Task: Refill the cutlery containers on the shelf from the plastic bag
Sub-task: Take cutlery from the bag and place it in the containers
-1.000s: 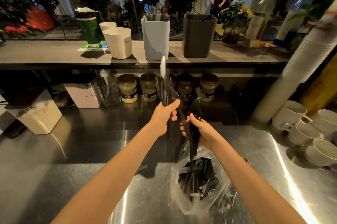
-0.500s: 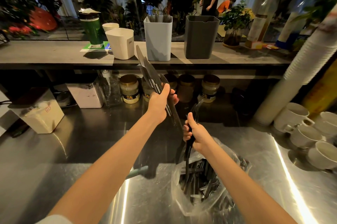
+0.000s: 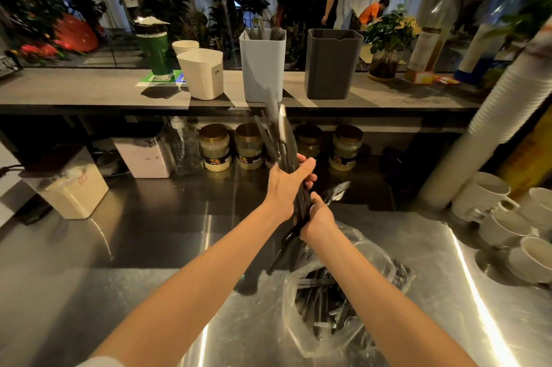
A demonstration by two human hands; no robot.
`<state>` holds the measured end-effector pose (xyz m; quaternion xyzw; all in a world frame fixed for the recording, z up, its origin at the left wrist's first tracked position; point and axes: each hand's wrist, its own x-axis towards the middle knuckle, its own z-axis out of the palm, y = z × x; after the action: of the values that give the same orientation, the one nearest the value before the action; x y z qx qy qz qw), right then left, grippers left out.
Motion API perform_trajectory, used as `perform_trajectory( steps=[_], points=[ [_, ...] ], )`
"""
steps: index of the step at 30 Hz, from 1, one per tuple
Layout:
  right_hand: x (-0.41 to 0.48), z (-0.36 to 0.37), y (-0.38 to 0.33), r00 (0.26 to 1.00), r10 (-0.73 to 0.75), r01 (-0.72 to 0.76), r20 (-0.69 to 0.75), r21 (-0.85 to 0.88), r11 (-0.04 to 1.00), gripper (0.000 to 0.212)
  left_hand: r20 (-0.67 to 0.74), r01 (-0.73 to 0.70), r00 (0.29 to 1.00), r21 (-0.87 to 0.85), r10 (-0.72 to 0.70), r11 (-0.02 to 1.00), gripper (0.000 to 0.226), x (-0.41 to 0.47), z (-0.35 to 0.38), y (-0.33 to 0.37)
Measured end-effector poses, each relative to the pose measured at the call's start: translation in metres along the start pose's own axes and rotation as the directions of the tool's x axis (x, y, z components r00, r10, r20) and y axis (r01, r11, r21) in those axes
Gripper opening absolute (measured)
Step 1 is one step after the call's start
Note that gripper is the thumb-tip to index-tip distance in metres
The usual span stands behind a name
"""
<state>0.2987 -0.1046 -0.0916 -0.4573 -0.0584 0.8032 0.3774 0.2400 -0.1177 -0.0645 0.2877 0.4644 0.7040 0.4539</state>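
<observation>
My left hand grips a bundle of black plastic cutlery that points up toward the shelf. Just below and touching it, my right hand holds more black cutlery whose handles run down toward the bag. The clear plastic bag lies open on the steel counter under my right forearm, with several black pieces inside. On the shelf stand a white container, a pale blue container with cutlery tips showing at its top, and a dark grey container.
Jars and a pump bottle line the back under the shelf. White boxes sit left on the counter. White mugs and a tall paper-cup stack crowd the right. A green cup and potted plant share the shelf. People stand beyond.
My left hand's bundle swung back from leaning left to upright and came down to meet my right hand. My right hand's cutlery rose further out of the bag.
</observation>
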Motion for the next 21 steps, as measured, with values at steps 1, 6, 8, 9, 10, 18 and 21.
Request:
perform_trajectory(
  steps=[1, 6, 8, 9, 10, 18, 21],
  points=[
    [0.0, 0.0, 0.0, 1.0, -0.022, 0.022, 0.012, -0.026, 0.999, 0.038, 0.018, 0.015, 1.0, 0.047, -0.016, 0.999, 0.009, -0.002, 0.001, -0.003],
    [-0.003, -0.009, 0.002, 0.968, -0.251, 0.248, -0.004, -0.146, 0.958, 0.022, 0.082, 0.047, 0.995, 0.115, -0.057, 0.992, 0.017, -0.004, 0.002, -0.002],
    [-0.004, -0.012, -0.008, 0.944, -0.328, 0.316, -0.037, -0.182, 0.931, 0.013, 0.143, 0.083, 0.985, 0.089, -0.095, 0.993, 0.016, -0.002, -0.002, 0.002],
    [-0.002, -0.013, -0.016, 0.929, -0.366, 0.347, -0.052, -0.215, 0.913, 0.014, 0.188, 0.117, 0.973, 0.085, -0.131, 0.99, 0.016, -0.001, -0.005, 0.005],
    [-0.001, -0.013, -0.024, 0.915, -0.401, 0.378, -0.052, -0.236, 0.895, 0.016, 0.24, 0.168, 0.954, 0.078, -0.182, 0.983, 0.016, 0.0, -0.008, 0.008],
    [-0.012, 0.006, -0.069, 0.856, -0.293, 0.43, 0.427, -0.272, 0.861, 0.042, 0.464, 0.403, 0.721, 0.323, -0.514, 0.856, 0.029, -0.001, -0.028, 0.016],
    [-0.022, 0.012, -0.07, 0.821, -0.243, 0.491, 0.517, -0.422, 0.762, 0.035, 0.388, 0.497, 0.667, 0.404, -0.636, 0.768, 0.034, -0.002, -0.026, 0.015]
  ],
)
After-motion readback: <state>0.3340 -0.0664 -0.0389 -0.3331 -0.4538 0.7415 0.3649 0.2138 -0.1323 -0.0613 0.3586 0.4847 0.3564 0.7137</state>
